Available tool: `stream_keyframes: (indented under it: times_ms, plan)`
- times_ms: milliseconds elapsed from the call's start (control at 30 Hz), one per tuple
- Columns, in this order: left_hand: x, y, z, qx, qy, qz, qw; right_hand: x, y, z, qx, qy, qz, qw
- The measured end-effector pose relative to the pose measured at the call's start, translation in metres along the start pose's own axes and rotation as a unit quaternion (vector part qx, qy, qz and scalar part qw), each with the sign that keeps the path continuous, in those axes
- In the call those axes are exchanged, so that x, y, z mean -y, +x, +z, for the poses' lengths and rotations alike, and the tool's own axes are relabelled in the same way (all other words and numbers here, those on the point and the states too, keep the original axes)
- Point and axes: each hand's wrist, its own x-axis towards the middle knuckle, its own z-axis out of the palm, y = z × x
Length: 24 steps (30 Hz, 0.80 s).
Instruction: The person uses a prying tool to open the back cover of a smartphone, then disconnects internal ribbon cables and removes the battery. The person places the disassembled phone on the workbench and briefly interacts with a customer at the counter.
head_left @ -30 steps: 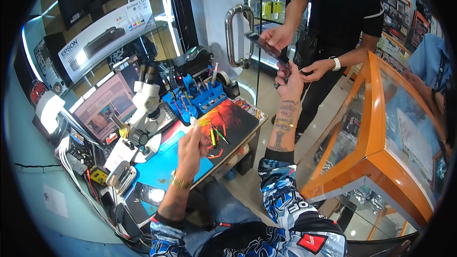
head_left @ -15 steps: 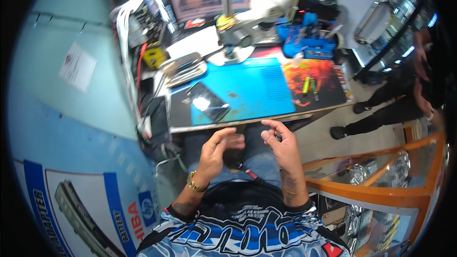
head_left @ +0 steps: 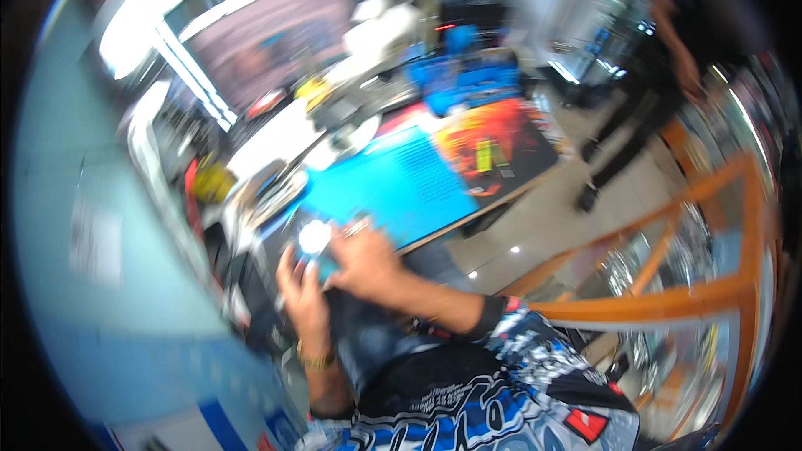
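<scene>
A dark, shiny phone with a bright reflection lies at the left front of the blue work mat. My left hand, with a gold watch at the wrist, is at its near edge, fingers apart. Reaching across from the right, my right hand is over the phone's right side and hides part of it. Motion smears its fingers, so I cannot tell whether it grips the phone or only touches it.
A white microscope stands behind the mat, before a monitor. Blue organizers are at the back right. A yellow-green pen-like tool lies on the flame-patterned mat. A wood-framed display case and another person are to the right.
Both hands have moved forward and left from my lap to the phone, the right one crossing in front of me. My view has turned, and the other person has shifted stance.
</scene>
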Motion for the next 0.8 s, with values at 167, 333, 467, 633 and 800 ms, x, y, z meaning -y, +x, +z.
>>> stream_keyframes:
  times_ms: [167,333,467,633,800]
  plan:
    - [0.021,0.001,-0.019,-0.003,-0.067,-0.035,0.997,0.000,0.014,0.032,0.071,-0.080,0.016,0.994]
    - [-0.007,0.001,-0.009,0.010,-0.163,-0.115,0.980,-0.013,0.031,0.063,0.044,-0.039,0.016,0.998]
    - [0.007,0.020,-0.012,-0.011,-0.266,-0.150,0.952,-0.020,0.037,0.037,0.087,-0.024,0.011,0.996]
    - [0.003,0.031,0.006,0.025,-0.241,-0.151,0.958,-0.048,0.060,-0.003,0.144,0.117,0.057,0.981]
    - [0.024,0.069,0.033,0.094,-0.340,-0.129,0.927,-0.041,0.077,-0.030,0.195,0.151,0.005,0.969]
